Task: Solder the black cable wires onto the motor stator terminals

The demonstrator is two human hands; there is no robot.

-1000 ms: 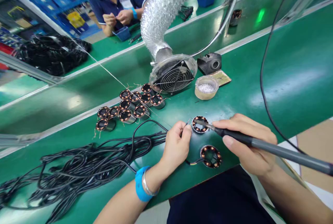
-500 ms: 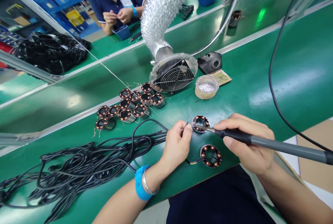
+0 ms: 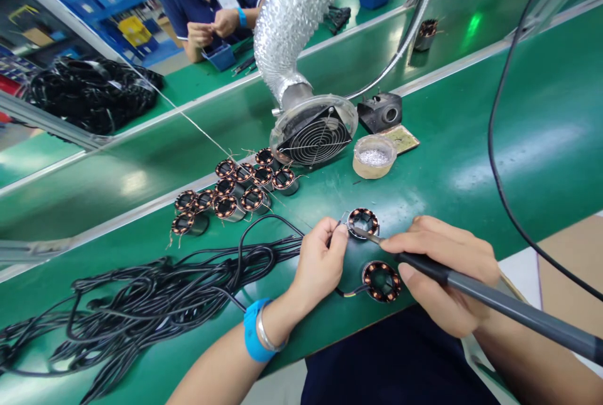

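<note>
Beside the upper copper-wound ring [image 3: 363, 223], my left hand [image 3: 325, 254] pinches the end of a black cable [image 3: 273, 219] at the ring's left edge. My right hand [image 3: 445, 273] grips a soldering iron [image 3: 499, 295] like a pen, its metal tip over the ring near the wires on the left side. Just below lies a second wound ring [image 3: 381, 281] with a cable and thin coloured wires joined at its left. The exact contact between tip and wires is too small to tell.
Several wound stators [image 3: 227, 207] stand left of the round fume extractor [image 3: 315, 135]. Behind the ring are a tub of shiny material [image 3: 374, 157] and a black iron stand [image 3: 380, 113]. Black cables [image 3: 155, 304] cover the left. Across the partition, a person's hands [image 3: 214, 28] are near a blue tray.
My right hand has shifted slightly left and down, and the soldering iron is tilted more steeply, its rear end lower. My left hand has hardly moved.
</note>
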